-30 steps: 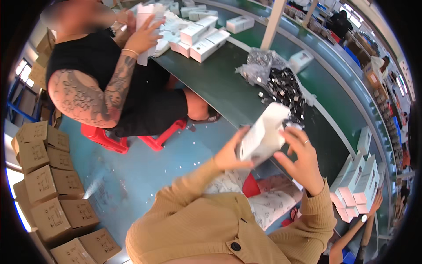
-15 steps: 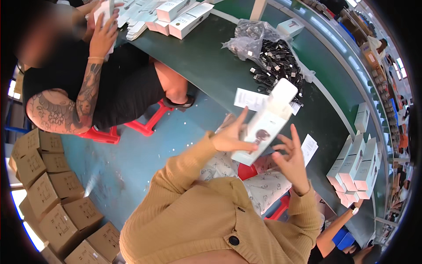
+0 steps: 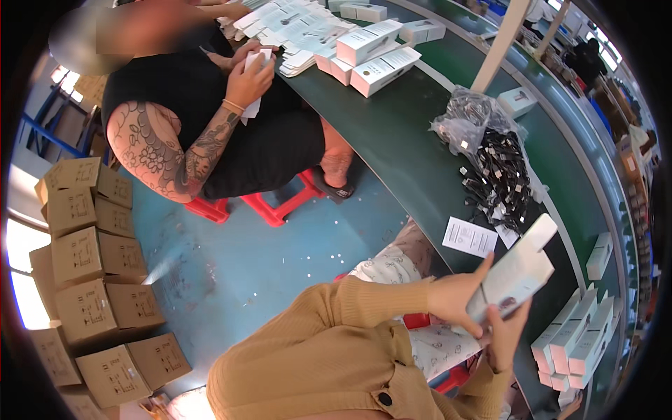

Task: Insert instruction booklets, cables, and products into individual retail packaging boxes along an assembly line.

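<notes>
Dark-green bench (image 3: 385, 136) ahead. My left hand (image 3: 455, 299) and right hand (image 3: 507, 334) grasp a white box (image 3: 512, 274), fine print illegible. Long axis diagonal, flapped end up-right.

- White oblong cardboard box (image 3: 514, 269): between the left hand (image 3: 453, 299) and right hand (image 3: 507, 334).
- Beyond, on the long dark-green desk (image 3: 388, 136): tangled black cable pile (image 3: 500, 171); rectangular white paper sheet (image 3: 469, 237) just nearer and left.
- Right of the hands, on the desk: stacked white oblong boxes (image 3: 575, 336).
- Far left, on the blue floor (image 3: 224, 287): stacked brown cardboard cartons (image 3: 85, 313).
</notes>
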{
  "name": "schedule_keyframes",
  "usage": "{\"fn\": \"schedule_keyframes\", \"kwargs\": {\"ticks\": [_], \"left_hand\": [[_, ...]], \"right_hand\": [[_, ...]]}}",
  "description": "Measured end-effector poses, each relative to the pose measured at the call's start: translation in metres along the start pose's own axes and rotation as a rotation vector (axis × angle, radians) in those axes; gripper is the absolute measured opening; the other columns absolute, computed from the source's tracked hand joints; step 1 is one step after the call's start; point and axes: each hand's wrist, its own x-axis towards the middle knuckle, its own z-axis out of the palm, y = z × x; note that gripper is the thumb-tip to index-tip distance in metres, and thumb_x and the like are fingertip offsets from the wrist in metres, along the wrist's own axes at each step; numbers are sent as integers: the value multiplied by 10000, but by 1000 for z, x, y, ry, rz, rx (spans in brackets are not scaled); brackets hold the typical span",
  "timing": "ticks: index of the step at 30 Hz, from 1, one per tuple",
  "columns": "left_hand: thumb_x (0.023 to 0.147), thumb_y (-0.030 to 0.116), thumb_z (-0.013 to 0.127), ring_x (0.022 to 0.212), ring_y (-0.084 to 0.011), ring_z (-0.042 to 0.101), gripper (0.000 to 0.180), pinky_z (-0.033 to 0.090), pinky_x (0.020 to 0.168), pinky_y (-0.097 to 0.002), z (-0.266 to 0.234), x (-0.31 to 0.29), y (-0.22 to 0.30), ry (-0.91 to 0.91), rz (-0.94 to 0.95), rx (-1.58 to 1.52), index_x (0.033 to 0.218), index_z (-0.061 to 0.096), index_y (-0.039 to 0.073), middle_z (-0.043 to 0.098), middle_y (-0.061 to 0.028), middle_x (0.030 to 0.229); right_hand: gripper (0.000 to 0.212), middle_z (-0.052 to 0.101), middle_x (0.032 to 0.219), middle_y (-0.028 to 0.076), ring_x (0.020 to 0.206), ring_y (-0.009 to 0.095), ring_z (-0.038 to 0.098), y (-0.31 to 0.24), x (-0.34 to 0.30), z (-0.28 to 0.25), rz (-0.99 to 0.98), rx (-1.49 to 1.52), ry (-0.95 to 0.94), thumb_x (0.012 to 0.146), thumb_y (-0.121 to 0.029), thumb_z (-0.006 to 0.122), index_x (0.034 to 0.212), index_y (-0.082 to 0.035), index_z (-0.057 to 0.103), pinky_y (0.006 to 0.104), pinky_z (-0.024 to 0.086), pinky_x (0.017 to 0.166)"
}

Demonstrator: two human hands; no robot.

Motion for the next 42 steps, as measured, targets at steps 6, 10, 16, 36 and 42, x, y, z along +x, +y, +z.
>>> {"fn": "schedule_keyframes", "kwargs": {"ticks": [6,10,16,36,42], "left_hand": [[644,564,727,1374,-385,257,1139,201,1075,-578,-19,-2,-15,392,84,798,1451,183,-29,263,-258,1466],[690,546,696,1422,-347,167,1035,180,1041,-657,1,3,-59,296,167,915,1446,238,6,225,-228,1499],[747,379,705,1418,-325,182,833,228,999,-687,6,3,-46,206,89,1044,1427,322,87,236,-189,1503],[939,128,515,850,-254,663,240,504,742,-305,-49,-6,0,27,150,65,1117,623,9,677,-164,944],[804,171,714,907,-180,634,273,500,830,-316,-187,2,-4,670,240,214,1009,634,8,656,-86,968]], "right_hand": [[586,543,1214,135,1004,195,564,5,17,-116,-52,-67,292,883,-80,599,1396,13,334,297,454,852],[621,562,1174,168,954,191,580,39,20,-161,10,-474,406,898,-109,595,1426,-2,287,284,475,790],[623,519,1257,251,1121,404,518,15,25,-136,-155,-1217,460,767,22,548,1369,-7,392,440,406,963],[260,670,941,100,779,122,615,1,29,20,-207,30,-131,853,-66,662,1088,39,626,250,493,713],[170,671,791,59,665,91,636,-72,93,45,-256,182,-240,919,-98,584,1015,36,627,184,444,516]]}}
